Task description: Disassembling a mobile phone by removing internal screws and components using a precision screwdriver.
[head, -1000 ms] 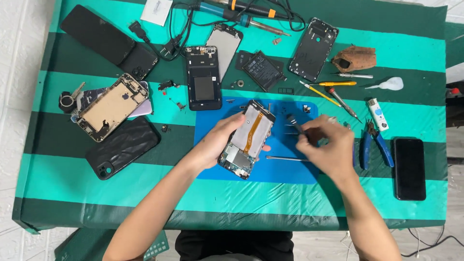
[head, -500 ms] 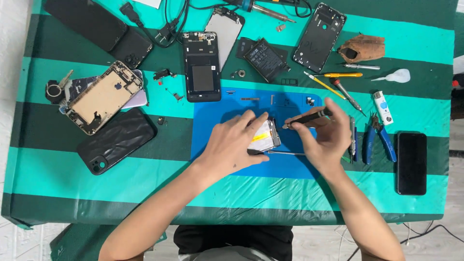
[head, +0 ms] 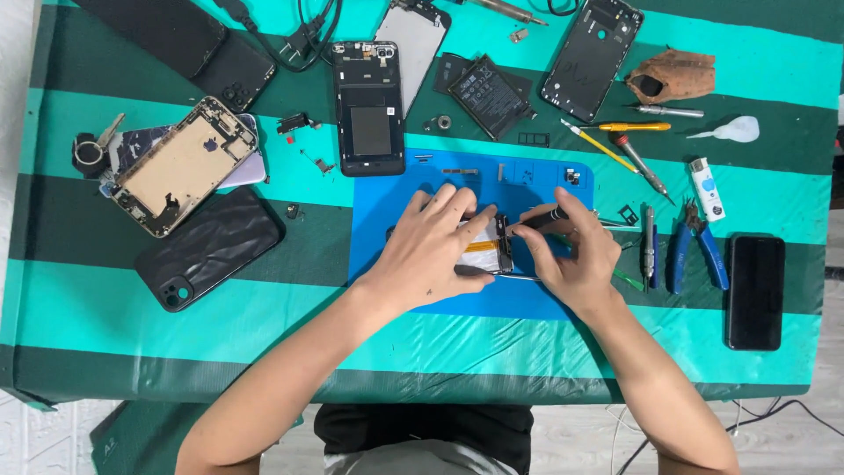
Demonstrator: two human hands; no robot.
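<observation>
A desk (head: pixel 105 299) is covered by a cloth striped in teal and dark green. At its middle a blue work mat (head: pixel 387 189) is laid, and on the mat an opened phone (head: pixel 492 253) is seen, lying flat, its yellow strip and metal edge showing between the two hands.

The left hand (head: pixel 426 251) is pressed flat over the phone's left part, its fingers (head: pixel 457 207) spread and only lightly curled, so that the phone is pinned to the mat rather than clasped. The right hand (head: pixel 576 255) is placed just beside it, its fingers (head: pixel 563 211) pinched shut round a thin dark tool (head: pixel 536 220) whose tip is set against the phone's upper edge.

To the left of the mat a black phone case (head: pixel 211 246) and a gutted gold phone frame (head: pixel 180 163) are laid. Above the mat a black phone body (head: pixel 369 105), a loose battery (head: pixel 488 88) and a black back cover (head: pixel 591 57) are found. Near the right edge a black phone (head: pixel 754 290) is laid face up, with blue-handled pliers (head: pixel 694 251) beside it. A yellow-handled screwdriver (head: pixel 629 127), a white lighter-shaped item (head: pixel 706 187) and a brown leather pouch (head: pixel 673 75) are placed further up.
</observation>
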